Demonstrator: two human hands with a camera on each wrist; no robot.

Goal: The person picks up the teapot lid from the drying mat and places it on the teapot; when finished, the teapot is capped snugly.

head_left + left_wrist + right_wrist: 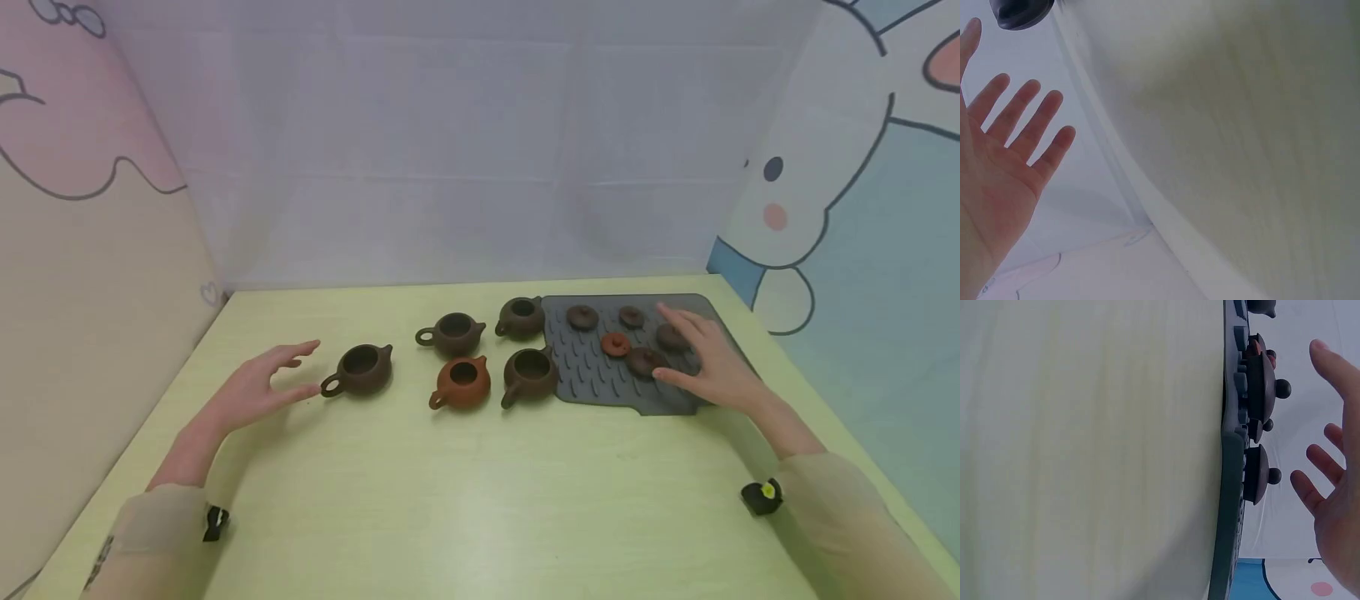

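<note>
My left hand (258, 387) hovers with its fingers spread, just left of a dark brown teapot (366, 371) without a lid, close to its handle. That palm (1000, 181) holds nothing in the left wrist view, and part of a dark pot (1021, 14) shows at the top. Over the right part of a grey ridged mat (600, 387), my right hand (712, 367) has its thumb and fingers apart. A dark lid (647, 362) lies by the thumb, another dark lid (672, 337) under the fingers. In the right wrist view a gap separates the hand (1338, 512) from the knobbed lids (1259, 475).
Two dark pots (455, 335) (521, 318), a reddish pot (461, 384) and a dark pot (529, 374) beside the mat stand lidless mid-table. Also on the mat are a red lid (616, 344) and two dark lids (582, 317) (632, 317). Cloth walls enclose the table (480, 500).
</note>
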